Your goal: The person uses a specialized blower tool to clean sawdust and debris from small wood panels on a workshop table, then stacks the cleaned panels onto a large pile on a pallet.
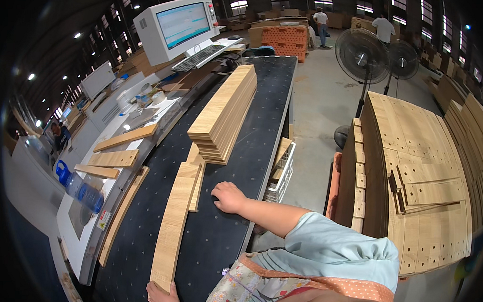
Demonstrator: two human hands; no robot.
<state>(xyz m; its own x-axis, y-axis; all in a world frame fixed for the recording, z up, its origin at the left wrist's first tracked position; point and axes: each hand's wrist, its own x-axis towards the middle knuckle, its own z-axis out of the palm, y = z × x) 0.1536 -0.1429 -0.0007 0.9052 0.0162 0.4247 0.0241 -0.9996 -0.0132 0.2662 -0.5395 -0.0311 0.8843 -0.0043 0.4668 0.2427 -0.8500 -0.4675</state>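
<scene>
A long light wood-grain board (173, 228) lies lengthwise on the black worktable (222, 246). Its near end is gripped by my left hand (163, 296), with fingers on one side and the thumb on the other. My right hand (229, 197) rests on the tabletop to the right of the boards, holding nothing, fingers loosely bent and the thumb apart. Partly under the long board is a second narrow board (197, 189). Beyond them stands a neat stack of similar boards (224, 110), which hides the far end of the lower one.
Left of the table, a white machine ledge carries loose wood strips (113, 158) and a blue water bottle (83, 191). A monitor (182, 24) and keyboard (202, 56) stand behind. At right are a white crate (282, 176), stacked drilled panels (426, 184) and fans (362, 56). People are in the background.
</scene>
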